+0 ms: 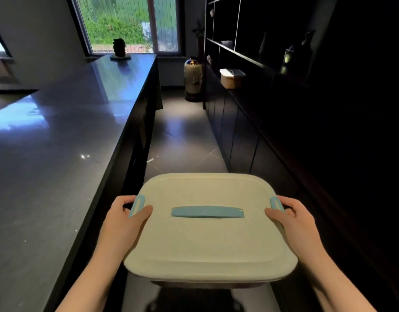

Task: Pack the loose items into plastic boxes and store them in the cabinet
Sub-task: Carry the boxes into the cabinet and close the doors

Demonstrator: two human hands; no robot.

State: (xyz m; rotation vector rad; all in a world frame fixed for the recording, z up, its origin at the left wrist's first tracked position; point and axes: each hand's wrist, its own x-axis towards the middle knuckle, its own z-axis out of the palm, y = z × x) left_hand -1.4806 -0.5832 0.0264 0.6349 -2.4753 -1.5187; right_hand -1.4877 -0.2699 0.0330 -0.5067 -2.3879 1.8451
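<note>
A plastic box [207, 239] with a white lid, a light-blue top handle and light-blue side clips is held in the air over the floor, low in the view. My left hand [124, 218] grips its left side at the clip, thumb on the lid. My right hand [291, 218] grips the right side the same way. The lid is on, so its contents are hidden. A second white-lidded plastic box [231, 77] stands on the ledge of the dark cabinet [243, 136] along the right wall.
A long dark glossy counter [65, 136] runs along the left, with a dark ornament [119, 48] at its far end. A tiled aisle [182, 140] lies between counter and cabinet. A large vase [193, 78] stands on the floor at the far end under a window. Shelves above the cabinet hold bottles.
</note>
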